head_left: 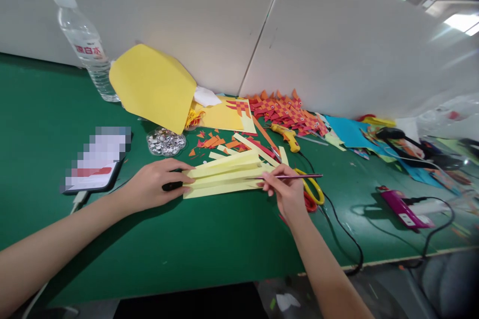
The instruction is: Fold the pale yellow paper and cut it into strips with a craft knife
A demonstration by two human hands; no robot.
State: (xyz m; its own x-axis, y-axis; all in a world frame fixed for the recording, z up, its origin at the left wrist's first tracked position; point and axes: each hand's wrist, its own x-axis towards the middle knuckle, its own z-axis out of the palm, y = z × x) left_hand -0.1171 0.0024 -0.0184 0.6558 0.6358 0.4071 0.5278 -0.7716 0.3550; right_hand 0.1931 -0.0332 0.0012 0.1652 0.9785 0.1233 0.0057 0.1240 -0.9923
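A sheet of pale yellow paper [220, 180] with lengthwise folds lies on the green table in front of me. My left hand [159, 187] grips its left end between fingers and thumb. A small black patch shows between those fingers; I cannot make out what it is. My right hand [286, 192] is closed round a thin, dark red pointed stick [303, 177], like a pen or a brush handle. The stick's tip points left over the paper, and the fingertips are at the paper's right end. Yellow-handled scissors [316, 189] lie partly hidden behind my right hand.
Behind the paper lie orange and red paper scraps [215, 142], a yellow glue gun [286, 137] and a pile of woven paper fish [284, 109]. To the left are a phone [99, 159], a tray of googly eyes [166, 142] and a water bottle [84, 45]. A purple power strip [402, 209] sits right.
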